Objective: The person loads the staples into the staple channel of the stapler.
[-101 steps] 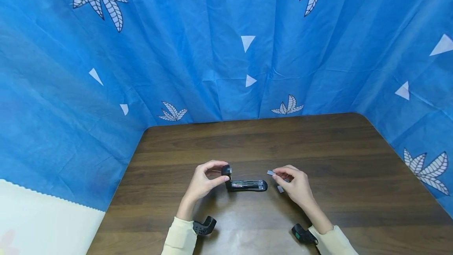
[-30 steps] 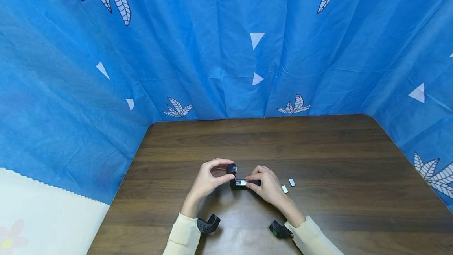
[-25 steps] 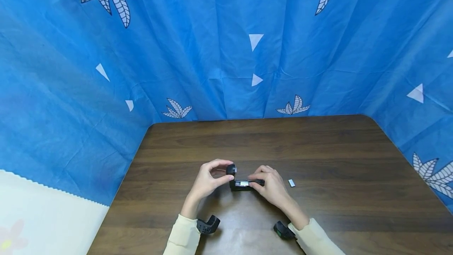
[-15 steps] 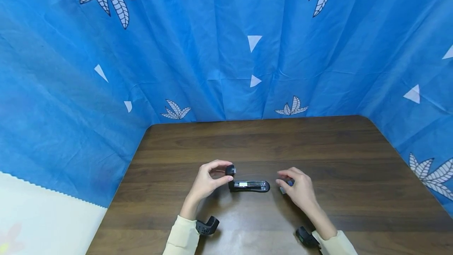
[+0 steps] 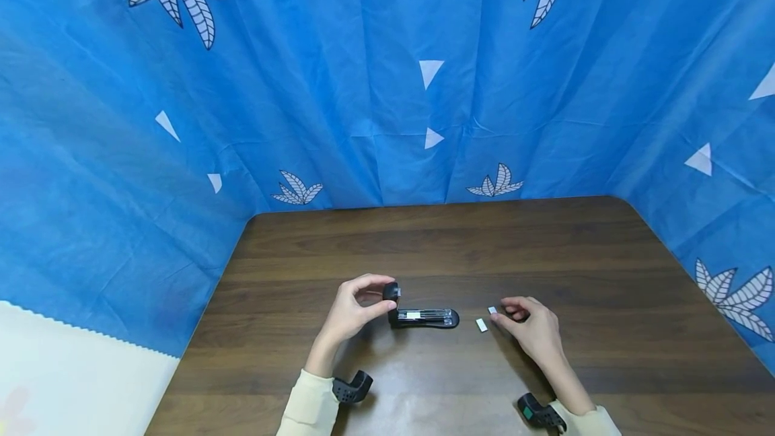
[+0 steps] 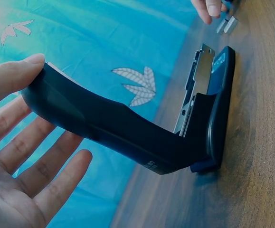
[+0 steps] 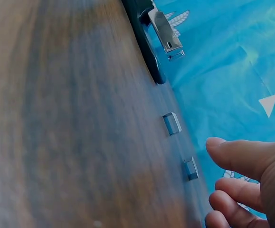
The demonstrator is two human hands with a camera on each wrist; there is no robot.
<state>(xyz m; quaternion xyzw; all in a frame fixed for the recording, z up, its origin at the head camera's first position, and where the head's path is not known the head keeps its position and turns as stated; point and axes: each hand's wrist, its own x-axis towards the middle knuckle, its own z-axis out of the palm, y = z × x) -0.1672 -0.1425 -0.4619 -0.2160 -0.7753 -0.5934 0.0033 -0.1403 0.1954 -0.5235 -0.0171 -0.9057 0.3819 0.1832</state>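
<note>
A black stapler (image 5: 437,319) lies on the table with its top arm swung up from the metal magazine. A short pale strip of staples (image 5: 413,315) sits in that magazine. My left hand (image 5: 351,311) pinches the raised end of the top arm (image 6: 99,118) between thumb and fingertips; the other fingers are spread behind it. Two more staple strips lie right of the stapler, one (image 5: 481,325) nearer and one (image 5: 492,310) just by the fingertips of my right hand (image 5: 533,328). In the right wrist view that hand holds nothing, its fingers loosely bent.
The brown wooden table (image 5: 363,247) has a blue leaf-patterned curtain (image 5: 387,86) along its back and sides. Black wrist cameras sit on both wrists, the left one (image 5: 353,387) and the right one (image 5: 539,413). A white cloth (image 5: 72,369) hangs at the lower left.
My right hand first pinched a staple strip, then worked at the magazine, then drew away right. The strip now lies in the stapler. My left hand keeps hold of the top arm.
</note>
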